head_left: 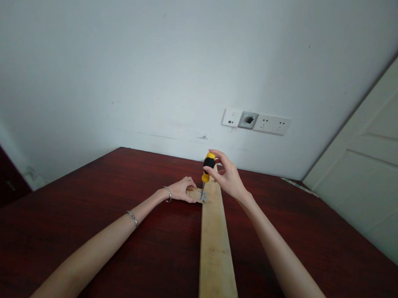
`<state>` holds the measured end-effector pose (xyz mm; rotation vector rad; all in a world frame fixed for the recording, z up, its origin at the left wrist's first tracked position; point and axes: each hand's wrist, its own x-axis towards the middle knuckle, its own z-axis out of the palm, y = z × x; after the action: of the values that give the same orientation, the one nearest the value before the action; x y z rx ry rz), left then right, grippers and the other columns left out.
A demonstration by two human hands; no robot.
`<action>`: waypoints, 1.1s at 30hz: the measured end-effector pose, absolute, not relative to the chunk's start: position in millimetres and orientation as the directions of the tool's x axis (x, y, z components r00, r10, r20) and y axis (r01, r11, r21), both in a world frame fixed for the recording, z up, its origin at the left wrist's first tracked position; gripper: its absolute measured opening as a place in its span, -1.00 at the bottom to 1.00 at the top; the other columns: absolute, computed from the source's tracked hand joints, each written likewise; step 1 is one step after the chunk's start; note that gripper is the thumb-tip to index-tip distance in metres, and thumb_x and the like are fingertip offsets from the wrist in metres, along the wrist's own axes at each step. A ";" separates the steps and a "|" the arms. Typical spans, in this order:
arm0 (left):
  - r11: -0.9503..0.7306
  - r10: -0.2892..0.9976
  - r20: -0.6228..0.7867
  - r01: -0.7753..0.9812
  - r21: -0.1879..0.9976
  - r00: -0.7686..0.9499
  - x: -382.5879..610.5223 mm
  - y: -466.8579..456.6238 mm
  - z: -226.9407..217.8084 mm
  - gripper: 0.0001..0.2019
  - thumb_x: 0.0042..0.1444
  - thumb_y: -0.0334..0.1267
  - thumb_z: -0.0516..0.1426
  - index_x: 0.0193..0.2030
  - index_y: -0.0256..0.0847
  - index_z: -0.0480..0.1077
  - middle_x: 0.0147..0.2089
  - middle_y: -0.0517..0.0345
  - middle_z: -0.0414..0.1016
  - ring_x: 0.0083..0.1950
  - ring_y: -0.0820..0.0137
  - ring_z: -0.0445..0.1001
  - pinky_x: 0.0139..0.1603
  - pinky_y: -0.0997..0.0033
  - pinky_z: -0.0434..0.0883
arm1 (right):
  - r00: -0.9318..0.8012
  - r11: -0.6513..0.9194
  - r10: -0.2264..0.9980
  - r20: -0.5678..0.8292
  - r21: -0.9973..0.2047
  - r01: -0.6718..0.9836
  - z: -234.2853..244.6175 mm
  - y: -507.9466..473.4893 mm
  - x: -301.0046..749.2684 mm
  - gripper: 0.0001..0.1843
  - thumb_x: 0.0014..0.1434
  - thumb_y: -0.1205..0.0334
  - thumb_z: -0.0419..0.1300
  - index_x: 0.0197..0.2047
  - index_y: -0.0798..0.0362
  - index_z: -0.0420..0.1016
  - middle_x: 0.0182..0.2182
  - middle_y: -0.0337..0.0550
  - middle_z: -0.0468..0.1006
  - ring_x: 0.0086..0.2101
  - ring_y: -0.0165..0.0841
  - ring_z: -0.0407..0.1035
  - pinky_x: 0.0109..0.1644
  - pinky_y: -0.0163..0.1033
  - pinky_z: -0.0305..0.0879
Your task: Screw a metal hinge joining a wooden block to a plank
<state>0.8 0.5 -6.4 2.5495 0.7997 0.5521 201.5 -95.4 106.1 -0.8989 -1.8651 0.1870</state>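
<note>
My right hand [227, 175] grips a yellow and black screwdriver [209, 164] by its handle, with the shaft pointing down. The screwdriver's tip is at a small metal hinge [202, 196], though whether it sits in a screw is too small to tell. The hinge spans a short wooden piece [194, 193] and a long wooden board [216, 243]. My left hand [183, 190] is closed around the short piece, thumb on the near side and fingers on the far side. A silver bracelet circles that wrist.
The dark red table [140, 248] carries the board, which runs from the near edge toward the wall. Behind it, the white wall [156, 66] holds several socket plates [272, 125]. A pale panelled door [371, 176] stands at the right.
</note>
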 end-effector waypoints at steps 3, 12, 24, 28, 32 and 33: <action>-0.754 0.600 0.248 0.436 0.491 0.760 0.8 -0.1 -5.8 -0.46 -0.23 -0.04 0.34 -0.12 -0.30 0.41 -0.15 0.06 0.29 -0.10 0.25 0.27 -0.05 0.29 0.28 | -0.232 0.709 0.674 0.701 -0.527 0.468 106.5 -96.8 202.2 -0.53 0.23 0.14 0.08 0.21 -0.07 0.23 0.07 -0.02 0.37 -0.09 -0.26 0.35 -0.42 -0.29 0.46; -0.753 0.611 0.246 0.458 0.473 0.752 1.2 0.3 -4.9 -0.46 -0.25 -0.02 0.34 -0.13 -0.27 0.41 -0.17 0.12 0.30 -0.11 0.28 0.27 -0.08 0.34 0.28 | -0.153 0.727 0.619 0.770 -0.489 0.483 103.1 -95.1 198.4 -0.65 0.13 0.11 0.21 0.00 -0.07 0.35 -0.08 -0.04 0.36 -0.07 -0.22 0.33 -0.46 -0.31 0.43; -0.749 0.612 0.245 0.452 0.485 0.752 1.1 -0.8 -4.2 -0.45 -0.24 -0.01 0.33 -0.13 -0.30 0.42 -0.17 0.08 0.29 -0.12 0.25 0.28 -0.08 0.30 0.28 | -0.176 0.721 0.624 0.761 -0.475 0.504 108.2 -100.5 197.6 -0.57 0.10 0.11 0.24 0.04 -0.05 0.35 -0.05 -0.02 0.33 -0.10 -0.23 0.32 -0.51 -0.36 0.41; -0.749 0.606 0.254 0.434 0.500 0.754 0.9 -0.9 -4.3 -0.45 -0.26 -0.02 0.34 -0.13 -0.31 0.42 -0.16 0.08 0.30 -0.09 0.25 0.28 -0.05 0.31 0.28 | -0.256 0.743 0.646 0.719 -0.516 0.426 110.2 -102.5 199.2 -0.56 0.25 0.17 0.04 0.20 -0.12 0.25 0.03 -0.04 0.33 -0.05 -0.25 0.32 -0.43 -0.32 0.46; -0.744 0.615 0.249 0.448 0.496 0.748 0.9 -2.3 -3.4 -0.46 -0.25 -0.04 0.34 -0.13 -0.27 0.42 -0.15 0.10 0.30 -0.09 0.27 0.27 -0.04 0.31 0.29 | -0.216 0.737 0.626 0.749 -0.479 0.477 111.4 -102.5 198.9 -0.61 0.20 0.12 0.13 0.11 -0.09 0.37 -0.09 -0.05 0.36 -0.13 -0.28 0.34 -0.46 -0.32 0.42; -0.742 0.619 0.244 0.455 0.492 0.746 1.1 -2.6 -3.1 -0.46 -0.25 -0.04 0.34 -0.12 -0.27 0.41 -0.15 0.10 0.30 -0.10 0.28 0.27 -0.04 0.32 0.29 | -0.192 0.728 0.619 0.761 -0.465 0.504 111.7 -102.6 198.5 -0.60 0.16 0.10 0.18 0.07 -0.07 0.40 -0.13 -0.06 0.35 -0.16 -0.28 0.33 -0.47 -0.33 0.40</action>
<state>1.1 -2.6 -3.1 2.5411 0.8212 0.5573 198.5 -102.6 111.7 -0.8746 -1.8455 0.1327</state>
